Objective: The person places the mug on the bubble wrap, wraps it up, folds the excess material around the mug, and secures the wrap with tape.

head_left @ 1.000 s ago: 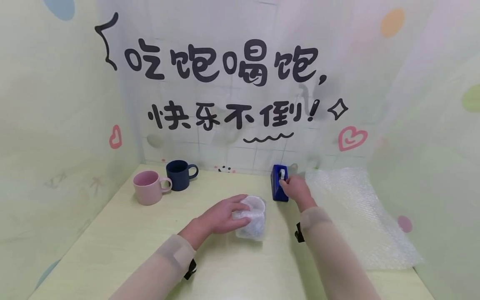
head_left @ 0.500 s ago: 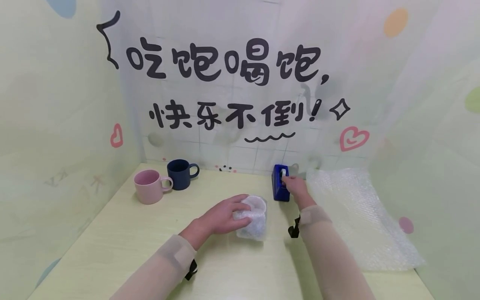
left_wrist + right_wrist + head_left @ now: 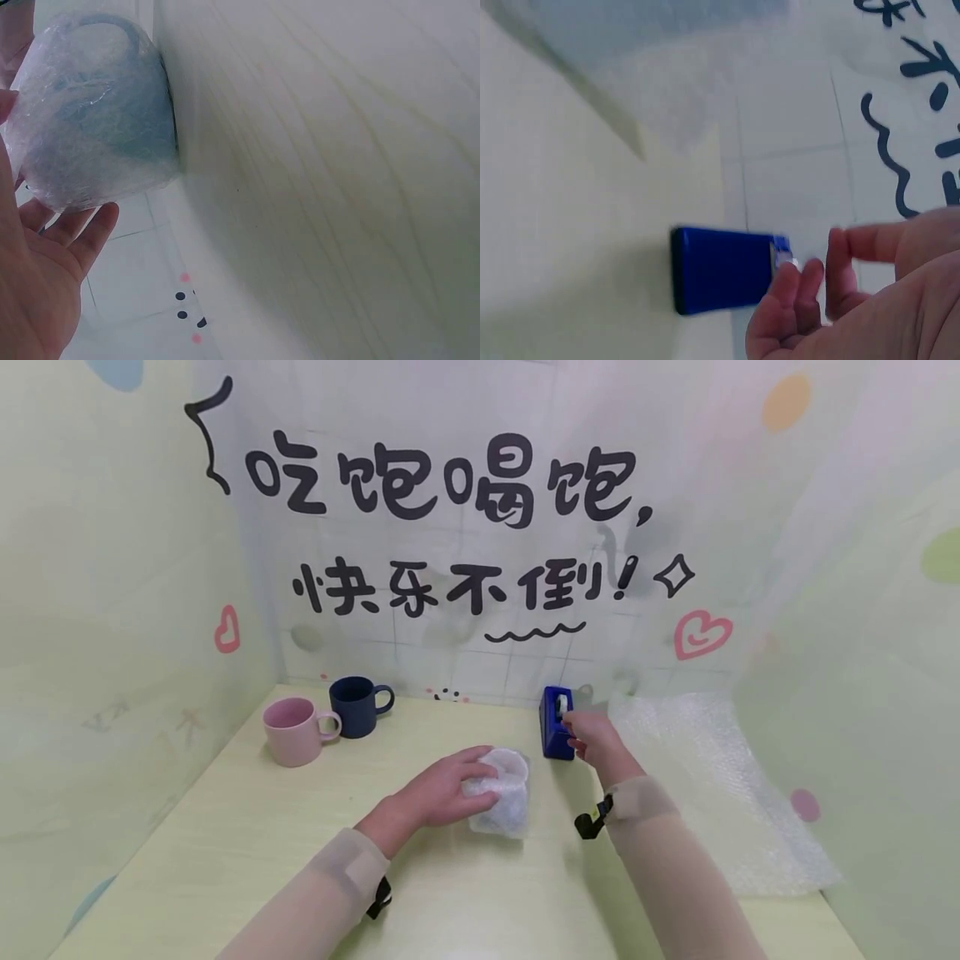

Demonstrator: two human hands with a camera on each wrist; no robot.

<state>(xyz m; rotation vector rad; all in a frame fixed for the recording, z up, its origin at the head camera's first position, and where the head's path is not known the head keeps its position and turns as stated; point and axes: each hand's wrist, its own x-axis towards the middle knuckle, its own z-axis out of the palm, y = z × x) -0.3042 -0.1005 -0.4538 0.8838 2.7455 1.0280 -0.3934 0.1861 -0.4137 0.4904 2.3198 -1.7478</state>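
A mug in bubble wrap [image 3: 501, 810] stands on the table, its opening facing up. My left hand [image 3: 442, 789] grips it from the left, fingers curved around its side. Through the wrap in the left wrist view, the mug [image 3: 112, 112] looks pale blue, with a handle. At the back, my right hand [image 3: 600, 743] is at the front of a blue tape dispenser [image 3: 557, 722]. In the right wrist view, the thumb and forefinger of my right hand [image 3: 877, 292] meet in a pinch beside the dispenser's end [image 3: 727, 270]; the clear tape there is hard to make out.
A pink mug [image 3: 291, 735] and a dark blue mug [image 3: 352, 708] stand at the back left of the table [image 3: 225, 852]. A sheet of bubble wrap [image 3: 720, 802] lies along the right side. Printed curtains enclose the table at the back and sides.
My right hand has shifted from the tape roll down towards the dispenser's front, its wrist turning. My left hand stays on the wrapped mug.
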